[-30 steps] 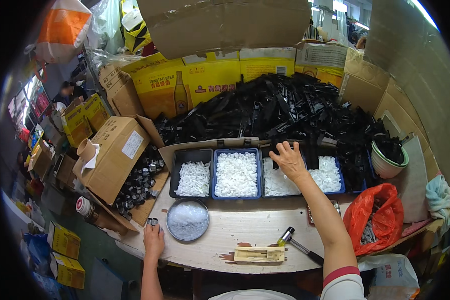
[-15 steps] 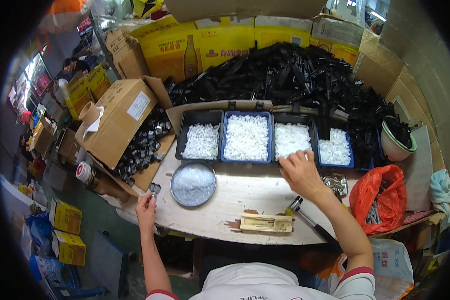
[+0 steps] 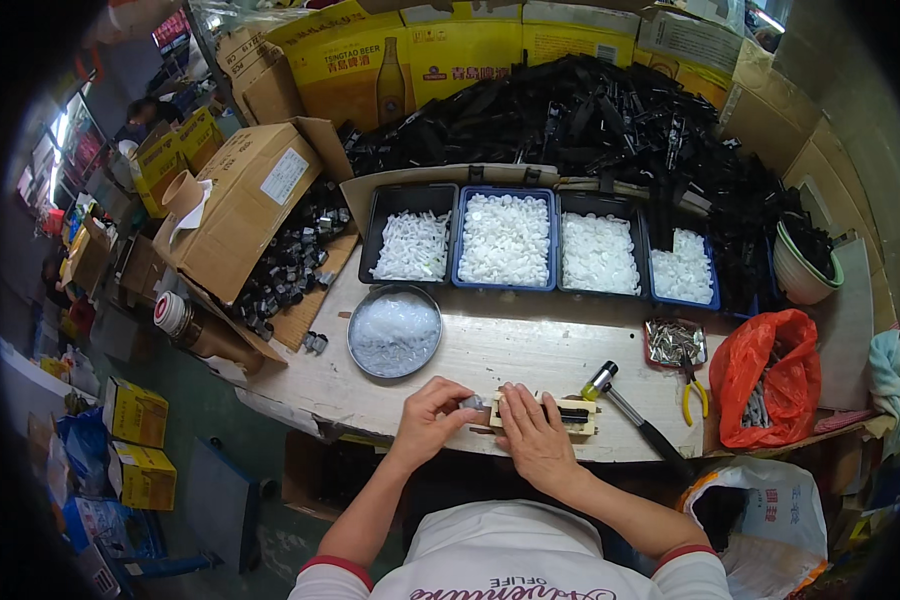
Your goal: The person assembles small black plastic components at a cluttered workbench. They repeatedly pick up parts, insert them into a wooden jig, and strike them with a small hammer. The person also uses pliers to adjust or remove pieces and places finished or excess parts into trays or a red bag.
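My left hand [image 3: 429,424] is closed in a pinch on a small grey piece [image 3: 472,402] at the left end of a pale wooden block [image 3: 585,430]. A dark slim part [image 3: 573,415] lies in the block's groove. My right hand [image 3: 536,438] rests on the block with its fingers stretched out flat, covering the block's middle and some of the dark part. Whether anything is under the palm is hidden. Just right of the block lies a hammer [image 3: 625,403] with a black grip.
A round bowl of clear small pieces [image 3: 394,333] stands left. Behind are trays of white parts [image 3: 505,240] and a heap of black parts [image 3: 570,120]. To the right are a box of metal pins [image 3: 675,343], yellow-handled pliers [image 3: 694,398] and a red bag [image 3: 767,380].
My left hand came right from the table's left edge, bringing the small grey piece. My right hand left the white-part trays and came down onto the block, where a dark part now lies.
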A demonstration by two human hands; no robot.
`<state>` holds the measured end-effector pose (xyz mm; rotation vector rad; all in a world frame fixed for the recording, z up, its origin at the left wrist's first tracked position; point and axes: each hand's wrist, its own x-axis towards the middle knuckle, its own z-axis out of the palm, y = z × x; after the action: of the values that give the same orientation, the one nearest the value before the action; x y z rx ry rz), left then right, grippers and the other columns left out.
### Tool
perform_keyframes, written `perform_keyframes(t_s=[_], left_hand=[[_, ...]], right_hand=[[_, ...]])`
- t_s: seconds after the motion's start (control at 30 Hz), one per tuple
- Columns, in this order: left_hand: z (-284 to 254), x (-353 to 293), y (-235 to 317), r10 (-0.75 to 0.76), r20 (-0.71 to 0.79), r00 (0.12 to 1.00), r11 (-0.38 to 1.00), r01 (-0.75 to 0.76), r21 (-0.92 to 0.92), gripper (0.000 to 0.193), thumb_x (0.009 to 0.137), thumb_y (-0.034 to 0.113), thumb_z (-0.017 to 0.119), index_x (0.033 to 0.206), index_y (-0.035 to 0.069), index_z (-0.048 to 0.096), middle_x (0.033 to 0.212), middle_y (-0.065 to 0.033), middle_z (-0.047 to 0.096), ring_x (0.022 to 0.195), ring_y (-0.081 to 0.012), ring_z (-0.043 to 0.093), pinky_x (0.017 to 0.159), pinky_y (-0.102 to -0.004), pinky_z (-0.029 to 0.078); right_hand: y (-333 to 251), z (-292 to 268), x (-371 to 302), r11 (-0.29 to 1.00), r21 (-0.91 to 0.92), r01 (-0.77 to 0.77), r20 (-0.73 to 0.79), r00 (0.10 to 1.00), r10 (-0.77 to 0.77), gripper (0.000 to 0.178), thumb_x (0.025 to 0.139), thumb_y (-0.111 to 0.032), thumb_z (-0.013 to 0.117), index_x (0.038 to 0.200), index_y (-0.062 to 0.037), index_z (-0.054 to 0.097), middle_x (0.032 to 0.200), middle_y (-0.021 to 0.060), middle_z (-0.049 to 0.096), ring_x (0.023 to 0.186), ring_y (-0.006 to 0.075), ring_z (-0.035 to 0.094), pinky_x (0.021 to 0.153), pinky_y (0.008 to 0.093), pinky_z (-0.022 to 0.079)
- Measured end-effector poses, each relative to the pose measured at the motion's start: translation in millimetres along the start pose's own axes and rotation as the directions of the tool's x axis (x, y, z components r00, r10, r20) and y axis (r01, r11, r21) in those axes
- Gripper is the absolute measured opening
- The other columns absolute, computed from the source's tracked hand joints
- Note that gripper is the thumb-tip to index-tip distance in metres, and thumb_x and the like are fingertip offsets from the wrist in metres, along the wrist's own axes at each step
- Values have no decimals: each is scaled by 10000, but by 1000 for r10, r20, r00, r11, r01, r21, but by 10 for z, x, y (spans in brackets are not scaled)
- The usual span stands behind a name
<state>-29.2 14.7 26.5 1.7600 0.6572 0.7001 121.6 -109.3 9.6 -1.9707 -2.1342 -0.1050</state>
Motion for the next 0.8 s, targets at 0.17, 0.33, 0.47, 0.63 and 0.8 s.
perform_keyframes(t_s=[0.17,0.33,0.47,0.63,0.8], left_hand=[[109,61,49,36,132,991,984,-58,171,222,718,28,677,930,2,617,829,-40,522,677,-107,501,595,-231,421],[305,198,136,178,278,944,902,-269,338,221,702,17,665,913,3,600,832,-91,497,694,-218,529,614,-287,444],[413,260,86,180,364,914,825,-342,449,226,698,20,661,912,2,589,846,-106,478,718,-256,529,635,-310,451],[342,298,-15,-208,204,957,978,197,75,159,734,39,670,872,-1,603,841,-37,466,652,-130,513,555,-250,441],[376,169,-232,-332,165,929,854,370,-365,53,752,-3,654,786,11,617,817,12,454,581,-51,468,453,-182,382]], right_hand=[[225,-123,3,901,429,-69,-88,989,117,317,827,-158,542,1101,-1,513,1205,125,494,1124,262,442,956,429,298],[406,-111,-103,820,556,-137,-232,922,311,172,816,-89,550,962,-2,571,995,88,591,906,258,520,841,386,353],[399,-88,-152,857,504,-109,-261,926,271,164,811,-99,557,949,-12,569,947,83,584,859,252,514,805,379,350],[404,-76,-157,850,516,-105,-273,921,279,163,801,-99,568,940,-15,576,940,79,585,858,248,516,805,372,346],[392,-53,-144,867,485,-110,-293,914,280,156,789,-94,576,925,-17,582,935,75,589,856,240,523,806,370,346]])
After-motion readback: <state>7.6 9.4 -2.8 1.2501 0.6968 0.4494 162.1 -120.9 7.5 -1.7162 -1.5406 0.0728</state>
